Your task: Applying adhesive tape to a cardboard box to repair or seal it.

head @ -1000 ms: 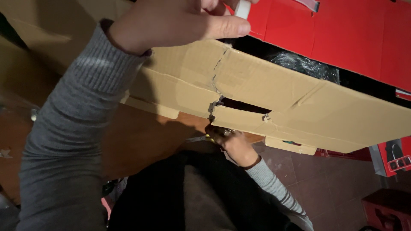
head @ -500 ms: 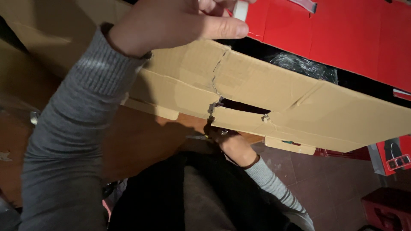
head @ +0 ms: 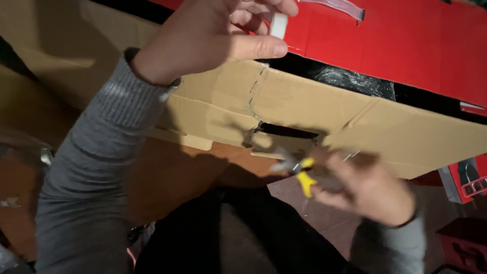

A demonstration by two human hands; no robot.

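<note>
My left hand [head: 213, 35] is raised at the top, above a brown cardboard flap [head: 314, 109]. Its fingers pinch a small white roll [head: 278, 24], and its thumb lies along the flap's upper edge. A strip of clear tape [head: 339, 7] lies on the red box surface [head: 406, 45] just to the right. The flap has a torn slot [head: 286, 131] in it. My right hand [head: 368, 190] is below the flap, blurred, gripping a small tool with yellow handles [head: 304, 178] whose metal tip points left.
Shiny black plastic [head: 355, 80] shows in the gap between the red surface and the flap. More brown cardboard [head: 56, 45] is at the upper left. Red boxes [head: 466, 182] stand on the floor at the right. Dark clothing [head: 228, 238] fills the bottom centre.
My right hand has come out from beneath the flap, moving down and to the right, and the yellow-handled tool now shows. My left hand stays at the flap's top edge.
</note>
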